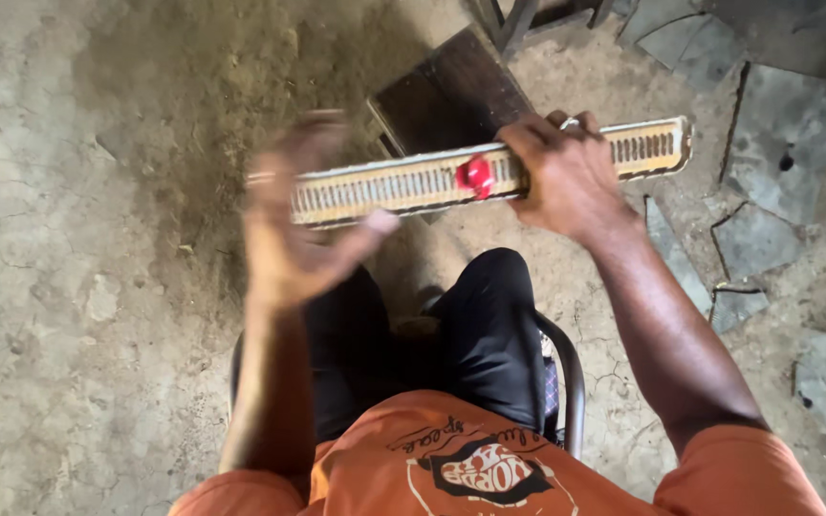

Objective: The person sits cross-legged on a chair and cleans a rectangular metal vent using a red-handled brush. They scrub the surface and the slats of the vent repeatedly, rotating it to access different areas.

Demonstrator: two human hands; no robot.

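Note:
A long narrow cream-coloured slotted grille (389,183) with a red knob (475,176) near its middle is held level above my knees. My right hand (566,177) grips it right of the knob, fingers wrapped over its top edge. My left hand (298,215) is blurred by motion at the grille's left end; it overlaps that end, with the thumb under the lower edge, and I cannot tell whether it grips. I sit on a metal-framed chair (571,377), in black trousers and an orange shirt.
A dark wooden board or stool top (451,91) lies on the ground just beyond the grille. Wooden legs (518,19) stand at the top edge. Broken flat stone slabs (776,134) cover the ground on the right; cracked bare earth (69,287) spreads on the left.

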